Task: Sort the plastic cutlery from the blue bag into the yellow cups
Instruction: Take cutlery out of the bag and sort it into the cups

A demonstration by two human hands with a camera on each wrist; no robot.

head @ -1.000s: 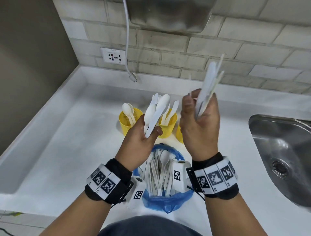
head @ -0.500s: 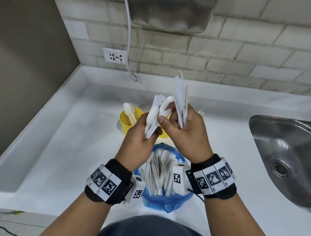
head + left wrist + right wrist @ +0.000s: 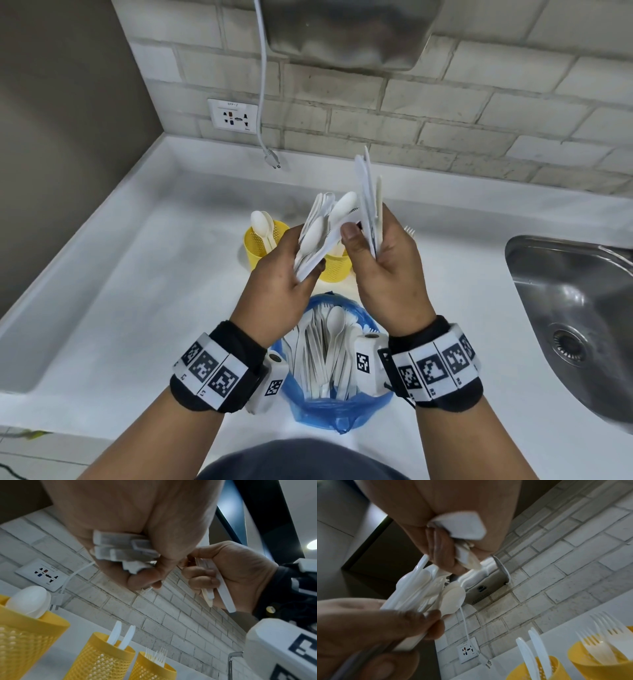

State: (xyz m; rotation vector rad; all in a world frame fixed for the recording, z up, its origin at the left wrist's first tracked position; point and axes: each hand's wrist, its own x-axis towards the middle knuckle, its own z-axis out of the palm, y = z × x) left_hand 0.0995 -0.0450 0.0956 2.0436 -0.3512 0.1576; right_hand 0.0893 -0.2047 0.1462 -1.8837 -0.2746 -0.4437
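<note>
My left hand (image 3: 284, 281) grips a fanned bundle of mixed white cutlery (image 3: 315, 236) above the cups; its handle ends (image 3: 120, 550) stick out under the palm. My right hand (image 3: 387, 274) holds a few white knives (image 3: 370, 198) upright, and its thumb touches the left bundle. Below both wrists the blue bag (image 3: 342, 411) stands open with several pieces inside. Three yellow cups line up behind: the spoon cup (image 3: 263, 243), the knife cup (image 3: 102, 660) and the fork cup (image 3: 150, 669), which the right hand mostly hides in the head view.
A steel sink (image 3: 565, 308) lies to the right in the white counter (image 3: 137, 291). On the brick wall are a socket (image 3: 234, 116), a dangling white cable with plug (image 3: 270, 159) and a metal dispenser (image 3: 346, 31). A dark wall bounds the left side.
My right hand came down and to the left with its knives and met the left hand's bundle. The left hand stayed almost still.
</note>
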